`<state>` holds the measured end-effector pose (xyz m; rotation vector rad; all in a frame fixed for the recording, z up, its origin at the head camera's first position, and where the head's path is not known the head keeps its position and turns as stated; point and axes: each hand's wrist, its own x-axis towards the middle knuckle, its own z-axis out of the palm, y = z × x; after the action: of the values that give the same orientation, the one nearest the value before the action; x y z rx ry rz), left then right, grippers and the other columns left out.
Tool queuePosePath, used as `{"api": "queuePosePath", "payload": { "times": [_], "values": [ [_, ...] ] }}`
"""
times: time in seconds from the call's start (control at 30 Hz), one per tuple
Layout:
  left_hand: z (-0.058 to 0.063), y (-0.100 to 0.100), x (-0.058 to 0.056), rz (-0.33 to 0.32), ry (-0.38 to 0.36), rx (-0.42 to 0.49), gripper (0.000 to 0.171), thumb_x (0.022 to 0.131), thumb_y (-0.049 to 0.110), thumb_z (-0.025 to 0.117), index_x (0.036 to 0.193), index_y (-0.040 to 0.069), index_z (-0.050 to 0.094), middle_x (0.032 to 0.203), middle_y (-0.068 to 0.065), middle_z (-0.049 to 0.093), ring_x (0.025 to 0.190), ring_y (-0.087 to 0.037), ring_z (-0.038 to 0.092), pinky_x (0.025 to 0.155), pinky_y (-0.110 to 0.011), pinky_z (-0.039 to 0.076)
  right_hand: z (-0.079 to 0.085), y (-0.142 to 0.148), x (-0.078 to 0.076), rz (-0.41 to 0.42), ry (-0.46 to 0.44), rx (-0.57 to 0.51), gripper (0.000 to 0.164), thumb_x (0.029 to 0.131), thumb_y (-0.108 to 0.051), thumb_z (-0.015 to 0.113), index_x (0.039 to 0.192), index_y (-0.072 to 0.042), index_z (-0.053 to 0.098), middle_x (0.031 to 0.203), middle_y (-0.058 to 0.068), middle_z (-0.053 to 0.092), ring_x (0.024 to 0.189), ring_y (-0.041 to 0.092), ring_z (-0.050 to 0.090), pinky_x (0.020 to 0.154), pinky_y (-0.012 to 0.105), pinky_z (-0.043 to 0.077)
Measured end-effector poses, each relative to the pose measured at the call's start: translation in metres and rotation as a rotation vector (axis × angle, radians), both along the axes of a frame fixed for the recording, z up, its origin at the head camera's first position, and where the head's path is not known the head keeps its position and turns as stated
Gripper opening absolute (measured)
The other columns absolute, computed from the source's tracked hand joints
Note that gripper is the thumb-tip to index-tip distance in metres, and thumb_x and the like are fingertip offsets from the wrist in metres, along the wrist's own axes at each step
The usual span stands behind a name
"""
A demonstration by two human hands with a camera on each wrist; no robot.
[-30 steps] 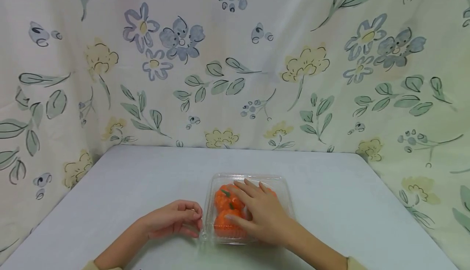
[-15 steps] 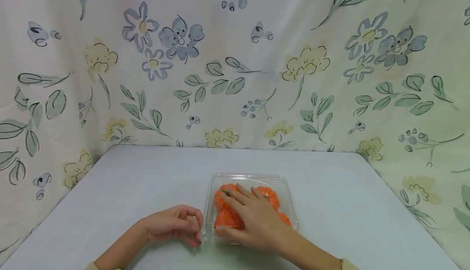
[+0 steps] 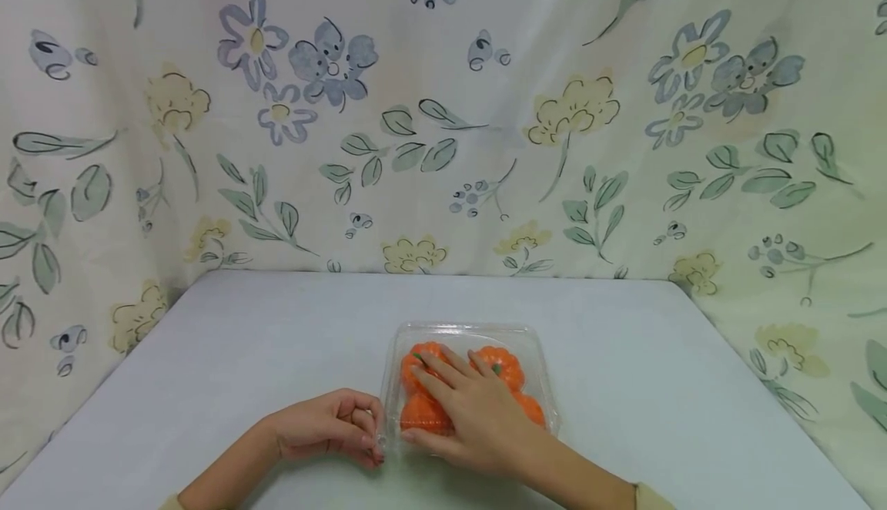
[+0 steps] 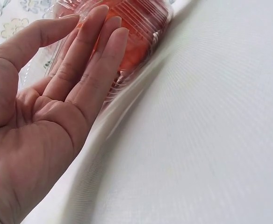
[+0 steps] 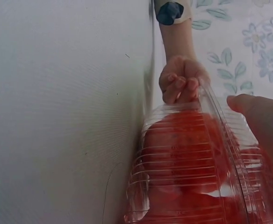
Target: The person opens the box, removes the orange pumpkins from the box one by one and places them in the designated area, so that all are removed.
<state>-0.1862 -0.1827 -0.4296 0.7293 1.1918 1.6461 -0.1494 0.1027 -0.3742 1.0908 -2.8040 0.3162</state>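
Note:
A clear plastic clamshell box point(image 3: 537, 344) with several small orange pumpkins point(image 3: 503, 365) inside lies on the table. My right hand point(image 3: 478, 417) rests on its lid with fingers spread, covering part of the pumpkins. At the box's near left corner my left hand point(image 3: 333, 427) has bent fingers, with thumb and fingertips pinching the rim. In the left wrist view the thumb and fingertips of the left hand point(image 4: 57, 88) come together at the box edge. The right wrist view shows the ribbed side of the box point(image 5: 183, 163), with the left hand point(image 5: 183, 81) at its far end.
The white-covered table point(image 3: 242, 340) extends around the box on all sides. Behind it hangs a floral curtain point(image 3: 443, 171), which also runs along both sides. A dark round object point(image 5: 169, 13) sits on the left sleeve.
My right hand has shifted slightly left and nearer over the lid, uncovering more pumpkins on the right. My left fingers have moved down along the near left corner and curled more. The head view has tilted slightly.

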Motion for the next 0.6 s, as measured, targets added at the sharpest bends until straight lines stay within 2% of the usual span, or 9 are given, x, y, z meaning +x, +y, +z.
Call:
{"api": "queuePosePath", "payload": {
  "times": [0.17, 0.37, 0.6],
  "values": [
    [-0.001, 0.001, 0.001, 0.032, 0.021, 0.01, 0.021, 0.104, -0.004, 0.056, 0.113, 0.015, 0.062, 0.111, 0.004, 0.079, 0.111, -0.011, 0.073, 0.102, -0.032, 0.057, -0.002, -0.002, -0.002, -0.002, 0.02, 0.002, 0.077, 0.102, -0.072, 0.047, 0.154, -0.017, 0.056, 0.162, 0.002, 0.049, 0.153, 0.032, 0.041, 0.122, 0.063, 0.034],
    [-0.004, 0.001, 0.002, 0.109, 0.065, 0.051, 0.023, 0.105, -0.004, 0.052, 0.113, 0.014, 0.064, 0.112, 0.002, 0.079, 0.11, -0.014, 0.073, 0.101, -0.032, 0.058, -0.003, -0.003, -0.006, -0.006, 0.035, 0.003, 0.075, 0.103, -0.07, 0.048, 0.153, -0.015, 0.057, 0.159, 0.004, 0.053, 0.152, 0.032, 0.043, 0.122, 0.059, 0.036],
    [-0.005, 0.004, 0.001, 0.204, 0.072, 0.009, 0.017, 0.107, 0.001, 0.051, 0.112, 0.013, 0.062, 0.111, 0.0, 0.079, 0.105, -0.013, 0.075, 0.094, -0.031, 0.061, -0.005, -0.001, -0.012, -0.002, 0.157, -0.005, 0.069, 0.102, -0.065, 0.055, 0.146, -0.013, 0.064, 0.152, 0.006, 0.06, 0.147, 0.033, 0.049, 0.118, 0.056, 0.042]
  ]
}}
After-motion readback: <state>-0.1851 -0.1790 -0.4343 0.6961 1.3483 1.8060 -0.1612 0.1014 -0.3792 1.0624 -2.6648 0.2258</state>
